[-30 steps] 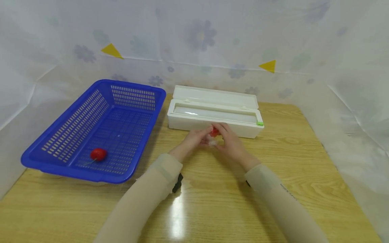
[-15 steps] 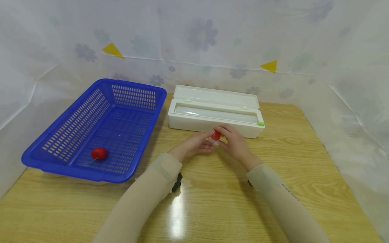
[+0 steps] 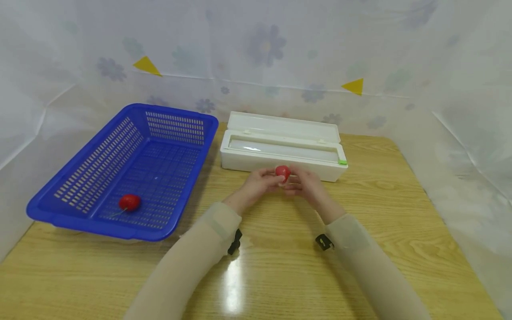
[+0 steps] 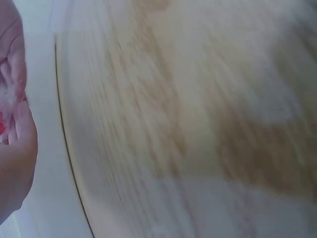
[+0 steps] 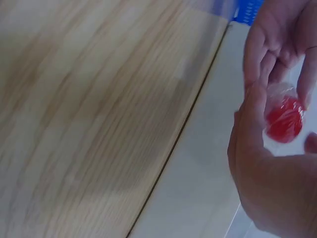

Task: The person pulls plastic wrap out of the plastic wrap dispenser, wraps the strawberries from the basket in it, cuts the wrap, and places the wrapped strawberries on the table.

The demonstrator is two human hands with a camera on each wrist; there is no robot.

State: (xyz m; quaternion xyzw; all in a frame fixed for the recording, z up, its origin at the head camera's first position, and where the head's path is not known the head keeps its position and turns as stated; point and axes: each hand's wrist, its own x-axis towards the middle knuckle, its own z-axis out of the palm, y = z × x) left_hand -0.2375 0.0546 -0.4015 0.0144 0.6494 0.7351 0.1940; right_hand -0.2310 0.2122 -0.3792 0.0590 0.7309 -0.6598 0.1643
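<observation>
Nearest are two cream sleeves (image 3: 376, 266), reaching forward over a wood-grain worktop (image 3: 280, 275), with a small black piece (image 3: 324, 242) under each cuff. Past the cuffs, the person's left grip (image 3: 256, 186) holds a round red thing (image 3: 282, 172), thumb in front and fingers behind. Clear, crinkled film (image 5: 280, 90) clings to it, bunched at one side. The right grip (image 3: 310, 186) is released: its fingers stretch out at the right side of the red thing without curling round it; whether they touch it is hard to tell.

To the left sits a long blue basket (image 3: 202, 173) with slotted walls. On its floor, towards the near end, lies a red fruit (image 3: 130, 202) with a thin green stem.

Just beyond both hands, a long white box (image 3: 280, 163) lies across the worktop, its lid (image 3: 284, 126) tipped back, a pale roll (image 3: 284, 150) inside and a green tab (image 3: 342, 162) at its right end. Farthest off hangs a pale flowered sheet (image 3: 256, 58) bearing two yellow triangles (image 3: 354, 86).
</observation>
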